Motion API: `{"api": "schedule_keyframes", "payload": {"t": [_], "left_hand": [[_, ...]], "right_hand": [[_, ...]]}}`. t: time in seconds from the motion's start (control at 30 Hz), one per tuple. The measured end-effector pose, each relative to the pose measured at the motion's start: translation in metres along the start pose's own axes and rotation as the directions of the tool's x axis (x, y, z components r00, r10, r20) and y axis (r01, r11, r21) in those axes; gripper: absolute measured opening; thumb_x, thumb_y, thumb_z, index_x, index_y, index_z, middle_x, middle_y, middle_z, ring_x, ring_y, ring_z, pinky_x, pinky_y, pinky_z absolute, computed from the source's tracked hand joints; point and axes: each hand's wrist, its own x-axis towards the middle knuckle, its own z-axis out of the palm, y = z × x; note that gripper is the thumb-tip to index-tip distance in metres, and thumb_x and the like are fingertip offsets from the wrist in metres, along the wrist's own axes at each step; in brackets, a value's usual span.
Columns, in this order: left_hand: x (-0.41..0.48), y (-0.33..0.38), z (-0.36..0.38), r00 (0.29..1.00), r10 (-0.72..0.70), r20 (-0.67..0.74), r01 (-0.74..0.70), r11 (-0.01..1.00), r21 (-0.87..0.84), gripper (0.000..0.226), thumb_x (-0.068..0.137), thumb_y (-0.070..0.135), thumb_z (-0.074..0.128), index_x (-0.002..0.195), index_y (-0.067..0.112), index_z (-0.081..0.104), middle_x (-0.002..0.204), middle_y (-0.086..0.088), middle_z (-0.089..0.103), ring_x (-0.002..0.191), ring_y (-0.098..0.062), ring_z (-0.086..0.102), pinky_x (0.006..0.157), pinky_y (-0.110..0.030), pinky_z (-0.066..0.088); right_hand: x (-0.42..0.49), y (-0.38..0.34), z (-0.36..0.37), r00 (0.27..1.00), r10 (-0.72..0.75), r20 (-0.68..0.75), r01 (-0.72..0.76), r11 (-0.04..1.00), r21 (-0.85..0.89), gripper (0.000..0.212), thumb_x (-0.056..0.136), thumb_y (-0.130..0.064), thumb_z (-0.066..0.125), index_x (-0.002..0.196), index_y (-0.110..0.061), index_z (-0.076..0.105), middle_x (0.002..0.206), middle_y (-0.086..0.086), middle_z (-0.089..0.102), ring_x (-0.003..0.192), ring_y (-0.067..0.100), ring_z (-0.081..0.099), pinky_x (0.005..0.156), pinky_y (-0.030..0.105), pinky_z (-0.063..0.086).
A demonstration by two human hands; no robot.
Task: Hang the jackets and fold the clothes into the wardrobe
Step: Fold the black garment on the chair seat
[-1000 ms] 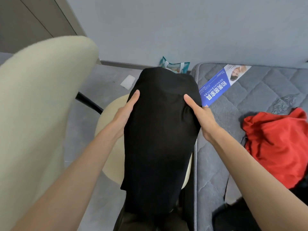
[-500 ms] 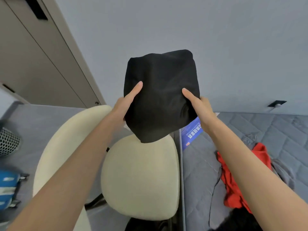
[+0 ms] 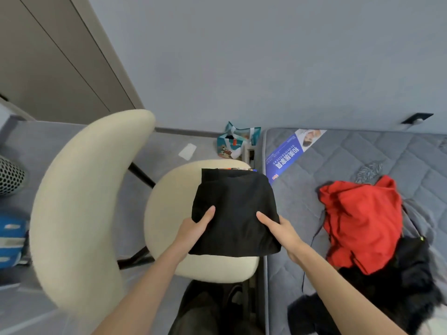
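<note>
— Where do we log the black folded garment (image 3: 234, 213)?
— Over the right half of the cream chair seat (image 3: 167, 213), close to the bed edge. We can't tell if it rests on the seat or hangs just above it.
— Hands?
— Left hand (image 3: 193, 229) grips its left edge and right hand (image 3: 283, 232) grips its right edge. Both thumbs lie on top. The other fingers go under the cloth, out of our sight.
— Rest of the clothes?
— Red garment (image 3: 362, 221) crumpled on the bed (image 3: 338, 165), well apart from the hands. A black fluffy garment (image 3: 399, 286) touches its near side.
— Anything else we note?
— Chair back (image 3: 79, 201) to the left, a blue label (image 3: 285, 155) on the bed's far corner, and a printed bag (image 3: 235, 141) on the floor beyond the seat, by the wall.
</note>
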Motion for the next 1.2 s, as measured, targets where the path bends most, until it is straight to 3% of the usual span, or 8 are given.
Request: {"api": "schedule_keyframes", "payload": {"t": [0.27,0.43,0.53,0.63,0.7,0.8,0.9,1.2], "left_hand": [[0.044,-0.015,-0.002,0.982,0.168,-0.091,-0.165,0.986,0.039,0.039,0.082,0.07,0.049,0.087,0.033,0.062,0.092,0.006,0.068,0.088,-0.014,0.063,0.072,-0.026,0.05],[0.099,-0.003,0.0,0.974,0.201,-0.104,-0.19,0.976,0.111,0.04,0.093,0.06,0.039,0.088,0.027,0.062,0.092,0.002,0.066,0.091,-0.018,0.062,0.08,-0.033,0.051],[0.127,-0.013,0.009,0.96,0.226,-0.166,-0.192,0.962,0.197,0.043,0.098,0.049,0.036,0.121,0.02,0.058,0.113,-0.001,0.064,0.107,-0.026,0.06,0.093,-0.037,0.048],[0.136,-0.024,0.019,0.859,0.324,-0.397,-0.207,0.928,0.311,0.057,0.101,0.028,0.042,0.152,0.023,0.019,0.127,-0.001,0.056,0.113,-0.026,0.057,0.086,-0.033,0.047],[0.136,-0.025,0.025,0.686,0.562,-0.462,-0.355,0.813,0.462,0.058,0.099,0.017,0.047,0.151,0.017,0.022,0.139,-0.005,0.048,0.126,-0.023,0.049,0.098,-0.035,0.044],[0.135,-0.033,0.039,0.47,0.881,-0.052,-0.547,0.337,0.766,0.045,0.101,0.019,0.039,0.146,0.018,0.035,0.153,-0.002,0.034,0.143,-0.019,0.026,0.117,-0.044,0.021],[0.143,-0.042,0.051,0.587,0.79,0.174,-0.483,0.17,0.859,0.049,0.102,0.032,0.024,0.15,0.022,0.027,0.158,0.001,0.021,0.147,-0.016,0.014,0.119,-0.049,0.009],[0.2,-0.066,0.059,0.749,0.663,0.021,-0.376,0.4,0.836,0.059,0.096,0.044,0.024,0.151,0.041,0.003,0.16,-0.003,-0.012,0.147,-0.026,-0.008,0.108,-0.065,0.013]], "right_hand": [[0.037,0.014,0.017,0.997,-0.081,-0.014,0.081,0.996,0.042,0.027,0.09,-0.042,0.061,0.116,-0.033,0.059,0.104,-0.022,0.066,0.092,-0.008,0.062,0.075,0.011,0.047],[0.087,0.013,0.031,0.977,-0.137,-0.161,0.138,0.99,-0.003,0.043,0.093,-0.039,0.058,0.13,-0.018,0.056,0.123,-0.003,0.064,0.113,0.015,0.059,0.103,0.036,0.045],[0.114,0.029,0.042,0.962,-0.081,-0.262,0.067,0.996,-0.06,0.051,0.094,-0.04,0.057,0.137,-0.014,0.048,0.133,0.002,0.057,0.124,0.021,0.052,0.109,0.041,0.039],[0.127,0.042,0.059,0.865,-0.201,-0.459,0.108,0.969,-0.221,0.052,0.092,-0.029,0.061,0.138,-0.014,0.041,0.137,0.007,0.05,0.128,0.026,0.045,0.108,0.038,0.035],[0.129,0.043,0.072,0.709,-0.413,-0.572,0.169,0.887,-0.43,0.061,0.089,-0.014,0.063,0.143,-0.014,0.035,0.145,0.011,0.039,0.133,0.028,0.035,0.11,0.038,0.028],[0.134,0.042,0.084,0.611,-0.721,-0.328,0.284,0.586,-0.759,0.065,0.09,-0.001,0.053,0.147,-0.025,0.034,0.156,0.008,0.024,0.144,0.025,0.022,0.118,0.046,0.019],[0.145,0.047,0.084,0.751,-0.647,-0.133,0.234,0.449,-0.862,0.054,0.101,-0.026,0.038,0.15,-0.037,0.02,0.162,0.0,0.01,0.149,0.02,0.001,0.119,0.051,-0.002],[0.196,0.075,0.069,0.844,-0.526,-0.102,0.201,0.487,-0.85,0.06,0.091,-0.064,0.022,0.147,-0.052,0.005,0.16,-0.01,-0.015,0.145,0.034,-0.019,0.119,0.052,0.004]]}}
